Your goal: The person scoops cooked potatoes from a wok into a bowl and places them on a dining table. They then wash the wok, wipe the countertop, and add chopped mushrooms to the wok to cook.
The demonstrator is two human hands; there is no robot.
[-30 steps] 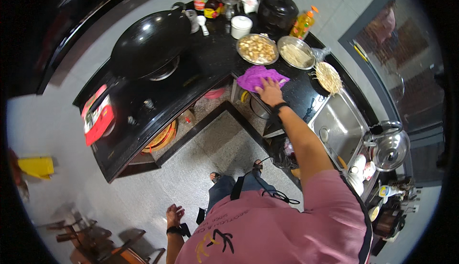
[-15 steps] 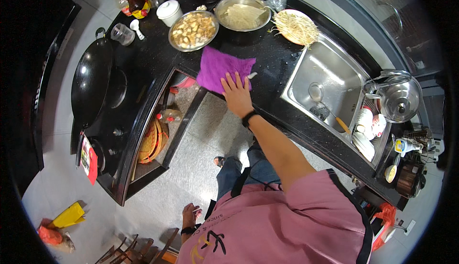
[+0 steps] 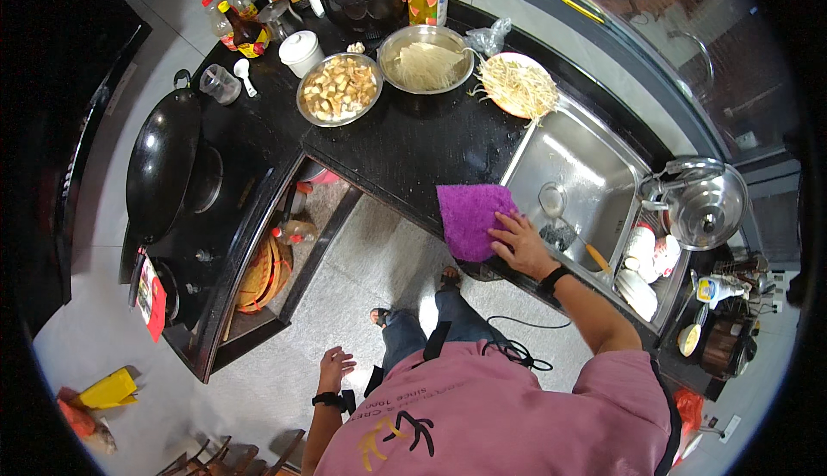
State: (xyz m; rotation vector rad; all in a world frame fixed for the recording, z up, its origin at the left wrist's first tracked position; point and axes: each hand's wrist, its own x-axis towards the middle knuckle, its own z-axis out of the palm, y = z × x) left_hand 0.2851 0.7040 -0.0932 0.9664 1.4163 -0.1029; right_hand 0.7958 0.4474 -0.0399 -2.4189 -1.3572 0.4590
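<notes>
My right hand (image 3: 523,245) lies on a purple cloth (image 3: 469,222), fingers spread and pressing on its right part. The cloth rests at the front edge of the black counter (image 3: 405,161), just left of the steel sink (image 3: 594,166), and its near corner hangs over the edge. My left hand (image 3: 334,367) hangs low beside my body over the floor, fingers loosely apart, touching nothing.
Along the counter's back stand a bowl of cut mushrooms (image 3: 341,90), a bowl of soaking noodles (image 3: 426,61) and a plate of bean sprouts (image 3: 521,87). A wok (image 3: 162,161) sits left. The sink holds a wooden-handled strainer (image 3: 556,200). Below, an open drawer (image 3: 323,243) juts out.
My right hand has slid the purple cloth to the right along the counter, from below the mushroom bowl to the sink's edge. My left hand's fingers show more fully.
</notes>
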